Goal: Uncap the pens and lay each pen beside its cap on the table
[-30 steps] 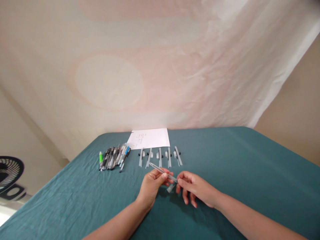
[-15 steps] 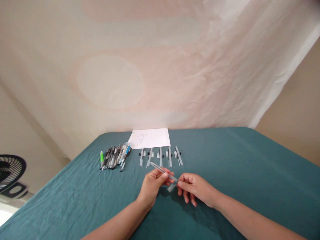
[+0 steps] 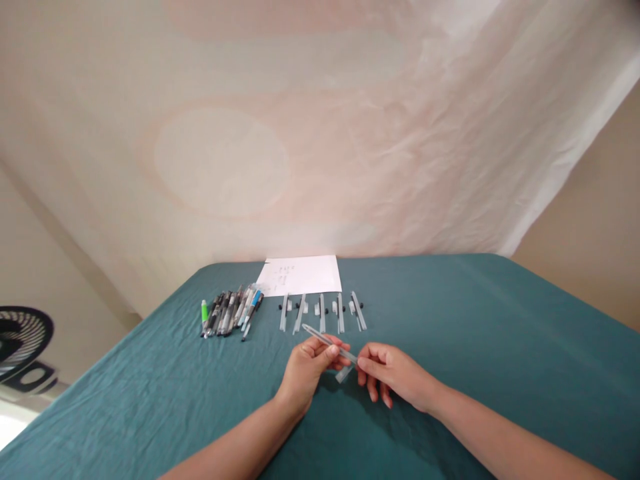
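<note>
A clear pen barrel is held slanting above the cloth, its tip pointing up and left. My left hand is closed on the barrel's middle, pinched between thumb and fingers. At the lower right end, the thumb and forefinger of my right hand close on the pen, with the other fingers curled loosely below. A small clear piece that looks like a pen cap shows just under the barrel between the hands; whether it is held or lies on the cloth I cannot tell.
Beyond the hands lies a row of several clear pen barrels with small caps and dark plugs beside them. To the left is a pile of pens. Behind the row is a white sheet of paper with writing, and a fan stands off the table's left side.
</note>
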`<state>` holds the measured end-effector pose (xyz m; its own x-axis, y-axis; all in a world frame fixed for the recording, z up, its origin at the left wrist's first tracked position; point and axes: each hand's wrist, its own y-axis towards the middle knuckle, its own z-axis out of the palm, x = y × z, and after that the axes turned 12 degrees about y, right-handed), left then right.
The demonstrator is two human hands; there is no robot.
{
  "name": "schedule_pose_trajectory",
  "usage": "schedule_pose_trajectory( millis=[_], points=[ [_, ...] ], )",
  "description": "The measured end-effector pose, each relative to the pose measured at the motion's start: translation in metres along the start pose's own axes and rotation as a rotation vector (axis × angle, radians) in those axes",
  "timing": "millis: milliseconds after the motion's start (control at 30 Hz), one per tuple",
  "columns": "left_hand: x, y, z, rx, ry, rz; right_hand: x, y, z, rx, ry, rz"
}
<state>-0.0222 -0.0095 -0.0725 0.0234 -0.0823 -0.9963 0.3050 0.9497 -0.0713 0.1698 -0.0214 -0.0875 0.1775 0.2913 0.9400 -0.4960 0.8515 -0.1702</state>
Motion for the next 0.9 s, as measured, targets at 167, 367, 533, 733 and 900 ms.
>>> schedule_pose_trajectory(
  millis=[167,367,533,733,900],
  points=[
    [0.0,0.0,0.001,-0.009,-0.017,-0.007,0.001,0.0,0.0,0.043,-0.032,0.013],
    [-0.001,0.0,0.002,-0.005,-0.023,-0.017,0.001,0.001,0.0,-0.02,-0.124,0.002],
    [0.001,0.002,-0.001,-0.066,-0.035,-0.016,0.0,-0.001,0.002,-0.162,-0.229,-0.051],
    [0.001,0.006,-0.008,-0.141,-0.106,-0.058,0.007,-0.006,0.005,-0.155,-0.387,-0.136],
    [-0.003,0.007,-0.01,-0.183,-0.132,-0.071,0.011,-0.008,0.007,-0.174,-0.46,-0.164]
  ],
)
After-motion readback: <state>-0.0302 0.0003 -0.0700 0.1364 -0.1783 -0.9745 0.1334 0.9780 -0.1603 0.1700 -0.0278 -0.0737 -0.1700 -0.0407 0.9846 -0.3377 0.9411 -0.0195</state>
